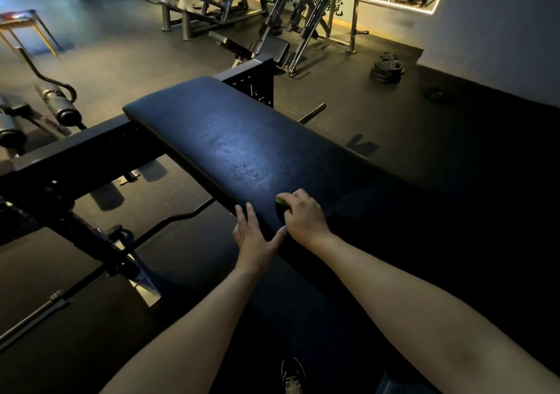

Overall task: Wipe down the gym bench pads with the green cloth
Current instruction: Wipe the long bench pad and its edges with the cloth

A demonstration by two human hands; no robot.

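There is just one view, from a wide-angle camera worn on the person's head. It looks forward and steeply down along the bench pad (pixel 242 148), which runs from the bottom right of the picture away to its far end near the middle. Both forearms reach in from the bottom edge, close beneath the lens. The gym floor (pixel 127 60) and machines (pixel 303 14) beyond sit far off, bowed by the wide lens.
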